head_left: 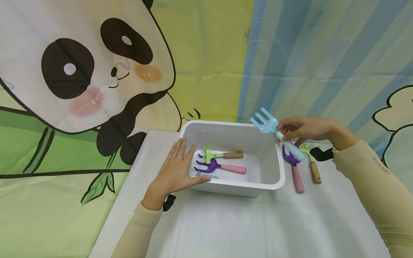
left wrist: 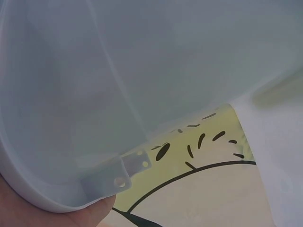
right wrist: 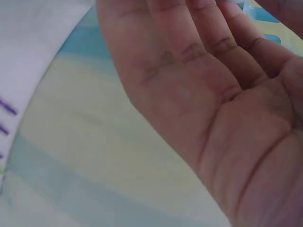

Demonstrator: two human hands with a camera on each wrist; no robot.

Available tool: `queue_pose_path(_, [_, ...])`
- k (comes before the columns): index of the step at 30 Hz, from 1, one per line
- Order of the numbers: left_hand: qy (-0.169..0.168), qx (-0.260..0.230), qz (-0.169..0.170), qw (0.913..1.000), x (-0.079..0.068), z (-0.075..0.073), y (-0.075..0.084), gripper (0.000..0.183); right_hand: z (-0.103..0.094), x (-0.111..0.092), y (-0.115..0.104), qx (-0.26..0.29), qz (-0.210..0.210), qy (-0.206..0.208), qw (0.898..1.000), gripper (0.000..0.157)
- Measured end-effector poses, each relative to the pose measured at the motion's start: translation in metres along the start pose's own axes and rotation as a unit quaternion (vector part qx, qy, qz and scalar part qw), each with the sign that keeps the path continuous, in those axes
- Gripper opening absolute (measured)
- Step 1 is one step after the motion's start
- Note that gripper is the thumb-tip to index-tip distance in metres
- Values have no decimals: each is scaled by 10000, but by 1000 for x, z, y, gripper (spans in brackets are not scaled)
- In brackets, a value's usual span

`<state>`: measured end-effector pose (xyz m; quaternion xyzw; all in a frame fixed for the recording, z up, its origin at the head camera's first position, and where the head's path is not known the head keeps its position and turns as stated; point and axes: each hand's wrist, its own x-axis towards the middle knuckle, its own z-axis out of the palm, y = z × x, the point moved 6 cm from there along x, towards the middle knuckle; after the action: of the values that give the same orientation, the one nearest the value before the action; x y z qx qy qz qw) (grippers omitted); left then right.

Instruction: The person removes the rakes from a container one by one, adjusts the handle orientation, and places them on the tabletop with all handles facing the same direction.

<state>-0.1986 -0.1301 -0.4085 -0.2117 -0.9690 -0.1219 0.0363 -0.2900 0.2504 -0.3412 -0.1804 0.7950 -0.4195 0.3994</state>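
My right hand (head_left: 304, 129) holds a light blue toy garden fork (head_left: 265, 121) by its pale handle, above the right rim of the white plastic bin (head_left: 271, 186). The fork's tines point up and left. My left hand (head_left: 174, 168) rests on the bin's left side, fingers spread and thumb along the front rim. Inside the bin lie a green hand rake (head_left: 233, 154) with a wooden handle and a purple fork (head_left: 211, 166) with a pink handle. Near the front wall, a light blue piece (head_left: 209, 176) is mostly hidden.
Right of the bin, another purple fork (head_left: 298, 179) with a pink handle and a green rake (head_left: 314, 172) with a wooden handle lie on the white table (head_left: 226, 225). A curtain with a panda print (head_left: 138, 43) hangs behind the table.
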Motion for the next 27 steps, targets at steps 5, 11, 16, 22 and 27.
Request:
queue_pose_path(5, [-35, -17, -14, 10000, 0, 0, 1, 126, -10, -22, 34, 143, 208, 474, 9986, 39])
queue_pose_path(11, [-16, -6, 14, 10000, 0, 0, 0, 126, -23, -49, 82, 307, 250, 899, 9952, 43])
queue_pose_path(16, [-5, -7, 9, 10000, -1, 1, -1, 126, -31, -71, 127, 611, 480, 1163, 9902, 45])
queue_pose_path(22, [3, -15, -6, 10000, -2, 1, 0, 126, -38, -93, 177, 1001, 596, 1602, 9802, 40])
queue_pose_path(27, [-31, -23, -41, 10000, -1, 2, -1, 126, -37, -104, 215, 1452, 819, 1843, 9686, 35])
